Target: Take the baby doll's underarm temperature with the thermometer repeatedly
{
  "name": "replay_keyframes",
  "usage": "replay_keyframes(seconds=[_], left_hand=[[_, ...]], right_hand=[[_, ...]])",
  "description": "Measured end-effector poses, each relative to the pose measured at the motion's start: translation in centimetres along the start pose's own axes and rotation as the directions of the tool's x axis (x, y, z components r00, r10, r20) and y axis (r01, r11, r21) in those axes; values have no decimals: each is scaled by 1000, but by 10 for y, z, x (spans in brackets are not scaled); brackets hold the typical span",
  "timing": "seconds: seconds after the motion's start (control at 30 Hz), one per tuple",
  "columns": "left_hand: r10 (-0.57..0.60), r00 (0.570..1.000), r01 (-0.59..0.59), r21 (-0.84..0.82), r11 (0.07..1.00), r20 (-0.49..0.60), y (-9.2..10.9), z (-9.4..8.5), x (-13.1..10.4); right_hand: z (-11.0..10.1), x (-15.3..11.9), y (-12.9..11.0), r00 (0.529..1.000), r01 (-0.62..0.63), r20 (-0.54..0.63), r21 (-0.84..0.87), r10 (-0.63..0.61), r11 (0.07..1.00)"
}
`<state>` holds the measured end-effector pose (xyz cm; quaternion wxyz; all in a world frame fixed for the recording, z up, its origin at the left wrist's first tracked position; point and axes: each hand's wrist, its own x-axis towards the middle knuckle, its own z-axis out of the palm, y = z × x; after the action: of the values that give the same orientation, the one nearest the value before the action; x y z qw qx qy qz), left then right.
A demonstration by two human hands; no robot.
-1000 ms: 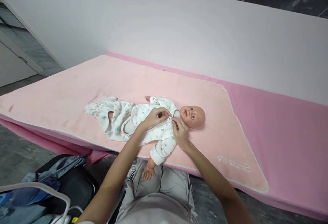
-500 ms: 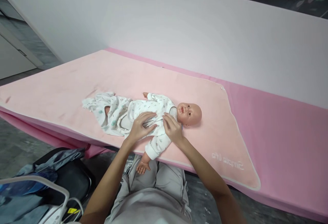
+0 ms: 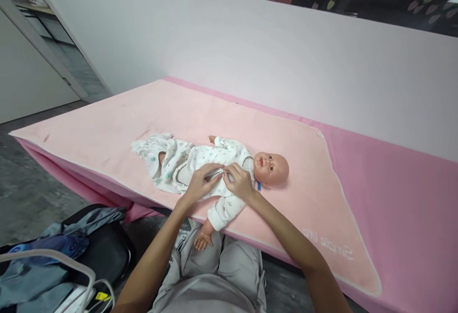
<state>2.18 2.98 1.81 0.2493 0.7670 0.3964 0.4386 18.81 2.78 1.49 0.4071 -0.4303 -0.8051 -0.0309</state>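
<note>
A baby doll (image 3: 272, 169) lies on its back, head to the right, on a pale pink blanket. It wears a white printed top (image 3: 203, 154) with long sleeves, and patterned cloth of the same kind is bunched around its legs. My left hand (image 3: 202, 182) pinches the edge of the top's front at the chest. Close beside it, fingertips nearly meeting, my right hand (image 3: 239, 182) pinches the same front edge. Whatever small fastener lies between the fingertips is hidden. The doll's near arm (image 3: 205, 236) hangs over the table edge towards my lap.
The pale pink blanket (image 3: 322, 198) covers much of a table with a darker pink cloth (image 3: 404, 198). A white wall (image 3: 272, 60) rises behind. At the lower left, a black chair (image 3: 110, 251) holds grey-blue clothing (image 3: 36, 284), near a white curved tube (image 3: 71, 260).
My hands have drawn closer together, and the right fingertips now meet the cloth near the left ones. The whole view has shifted slightly, with the scene appearing lower and further right.
</note>
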Motion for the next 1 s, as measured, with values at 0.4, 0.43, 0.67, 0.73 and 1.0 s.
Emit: replay_keyframes(seconds=[0.4, 0.43, 0.67, 0.73, 1.0], left_hand=[[-61, 998, 61, -24, 998, 25, 5, -3, 4], [-68, 997, 69, -33, 997, 34, 5, -4, 5], [-105, 991, 114, -114, 987, 80, 2, -7, 5], [-94, 993, 102, -109, 989, 75, 1, -6, 5], [-105, 991, 116, -142, 983, 85, 1, -8, 6]], right_hand=[[3, -6, -1, 1000, -13, -24, 66, 15, 998], [3, -7, 0, 1000, -17, -19, 65, 18, 998], [5, -7, 2, 999, -52, -11, 91, 54, 995], [5, -6, 1, 998, -61, -12, 98, 62, 993], [3, -4, -1, 994, -106, 4, 130, 106, 986]])
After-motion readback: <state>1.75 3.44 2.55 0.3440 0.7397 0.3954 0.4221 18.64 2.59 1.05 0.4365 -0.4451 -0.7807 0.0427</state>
